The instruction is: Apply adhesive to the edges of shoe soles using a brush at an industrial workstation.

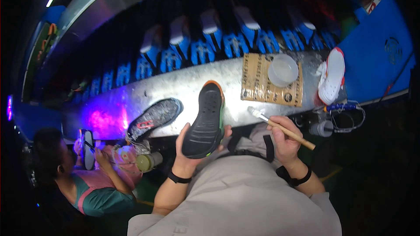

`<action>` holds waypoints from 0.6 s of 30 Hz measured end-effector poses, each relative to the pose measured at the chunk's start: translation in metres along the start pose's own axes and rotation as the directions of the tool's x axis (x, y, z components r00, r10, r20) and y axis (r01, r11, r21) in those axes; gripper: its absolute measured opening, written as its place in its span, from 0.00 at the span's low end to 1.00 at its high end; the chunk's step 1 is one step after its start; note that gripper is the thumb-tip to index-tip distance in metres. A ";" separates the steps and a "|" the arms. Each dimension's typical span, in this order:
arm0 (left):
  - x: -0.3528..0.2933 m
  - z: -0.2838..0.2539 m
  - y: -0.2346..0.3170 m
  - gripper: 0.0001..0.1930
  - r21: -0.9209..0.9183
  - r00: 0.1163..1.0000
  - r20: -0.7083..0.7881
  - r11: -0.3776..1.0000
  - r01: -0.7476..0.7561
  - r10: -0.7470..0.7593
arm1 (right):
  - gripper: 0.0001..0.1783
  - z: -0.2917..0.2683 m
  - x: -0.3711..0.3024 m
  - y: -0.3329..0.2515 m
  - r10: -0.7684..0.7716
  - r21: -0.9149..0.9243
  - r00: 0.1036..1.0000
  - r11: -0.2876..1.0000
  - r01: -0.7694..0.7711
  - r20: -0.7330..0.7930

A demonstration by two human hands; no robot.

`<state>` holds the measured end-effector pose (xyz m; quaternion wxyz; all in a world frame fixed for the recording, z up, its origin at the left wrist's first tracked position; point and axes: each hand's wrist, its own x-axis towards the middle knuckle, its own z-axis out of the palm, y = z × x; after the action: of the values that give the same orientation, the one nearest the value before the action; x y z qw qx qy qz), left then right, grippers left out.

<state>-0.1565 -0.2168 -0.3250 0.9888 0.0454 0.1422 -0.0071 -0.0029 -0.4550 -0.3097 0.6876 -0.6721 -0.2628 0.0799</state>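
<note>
A shoe with a black underside [203,122] and orange and green edges is held up in my left hand [186,144], sole toward me. My fingers wrap its sides, with fingertips showing at its right edge. In my right hand [286,142] is a brush [291,133] with a pale wooden handle, its whitish bristles pointing up and left, apart from the shoe. Near the brush tip lies a flat brown cardboard piece [253,81] on the metal bench [192,78]. On the cardboard stands a translucent plastic cup [283,71].
Left of my shoe, a dark shoe-shaped piece [155,117] lies on the bench. A white and red shoe [334,76] is at the right end, above a jar [323,128] and cable. Behind run blue holders [203,51] carrying shoes. At left, a co-worker [103,179] handles another shoe.
</note>
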 end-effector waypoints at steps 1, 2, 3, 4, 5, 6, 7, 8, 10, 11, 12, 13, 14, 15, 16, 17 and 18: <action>-0.004 -0.004 -0.001 0.40 -0.056 1.000 -0.013 0.998 -0.007 0.006 | 0.14 0.001 0.004 0.007 -0.045 -0.119 0.999 0.992 0.044 -0.005; -0.009 -0.008 -0.001 0.41 0.019 0.997 -0.074 0.999 -0.030 0.031 | 0.14 0.003 0.008 0.015 -0.113 -0.196 0.994 0.974 0.112 0.007; -0.015 -0.010 -0.004 0.39 0.070 0.987 -0.141 0.996 -0.064 0.073 | 0.14 0.006 0.012 0.022 -0.131 -0.235 0.991 0.963 0.130 0.009; -0.021 -0.012 -0.005 0.36 0.112 0.983 -0.161 0.991 -0.068 0.086 | 0.15 0.009 0.015 0.029 -0.111 -0.242 0.994 0.964 0.112 0.018; -0.028 -0.012 -0.007 0.33 0.184 0.970 -0.202 0.978 -0.096 0.134 | 0.15 0.013 0.018 0.036 -0.161 -0.287 0.986 0.944 0.163 0.032; -0.031 -0.013 -0.007 0.35 0.230 0.967 -0.215 0.969 -0.088 0.139 | 0.15 0.017 0.022 0.043 -0.177 -0.293 0.983 0.939 0.180 0.037; -0.035 -0.013 -0.008 0.37 0.272 0.961 -0.230 0.959 -0.086 0.151 | 0.15 0.018 0.024 0.050 -0.185 -0.306 0.982 0.933 0.189 0.043; -0.039 -0.012 -0.005 0.37 0.327 0.970 -0.189 0.941 -0.086 0.154 | 0.15 0.019 0.026 0.056 -0.216 -0.289 0.975 0.931 0.224 0.057; -0.045 -0.008 0.002 0.37 0.419 0.990 -0.058 0.903 -0.094 0.130 | 0.16 0.020 0.030 0.068 -0.127 -0.307 0.989 0.941 0.145 0.080; -0.049 -0.004 0.006 0.38 0.427 0.995 -0.009 0.901 -0.082 0.095 | 0.16 0.023 0.034 0.074 -0.217 -0.303 0.973 0.925 0.231 0.080; -0.054 0.003 0.011 0.38 0.480 0.997 0.016 0.874 -0.075 0.077 | 0.17 0.023 0.035 0.078 -0.216 -0.314 0.972 0.920 0.233 0.090; -0.059 0.010 0.016 0.39 0.486 0.997 0.050 0.871 -0.073 0.055 | 0.17 0.023 0.037 0.082 -0.220 -0.323 0.970 0.915 0.242 0.103; -0.061 0.019 0.021 0.39 0.491 0.995 0.093 0.868 -0.078 0.037 | 0.17 0.025 0.038 0.086 -0.240 -0.336 0.965 0.904 0.263 0.110; -0.066 0.030 0.028 0.41 0.487 0.996 0.084 0.871 -0.067 0.030 | 0.18 0.027 0.039 0.089 -0.254 -0.350 0.960 0.894 0.279 0.116; -0.070 0.043 0.036 0.42 0.519 0.994 0.107 0.852 -0.073 0.019 | 0.17 0.028 0.036 0.090 -0.223 -0.342 0.968 0.906 0.250 0.116; -0.072 0.057 0.045 0.43 0.508 0.989 0.143 0.860 -0.051 -0.026 | 0.17 0.028 0.035 0.092 -0.233 -0.339 0.964 0.903 0.263 0.127; -0.072 0.072 0.054 0.44 0.565 0.983 0.180 0.817 -0.116 0.015 | 0.17 0.029 0.034 0.093 -0.236 -0.332 0.962 0.904 0.269 0.136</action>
<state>-0.2043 -0.1699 -0.2308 0.9374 0.3444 0.0481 -0.0193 0.0352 -0.4059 -0.3917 0.5497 -0.7388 -0.3891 -0.0263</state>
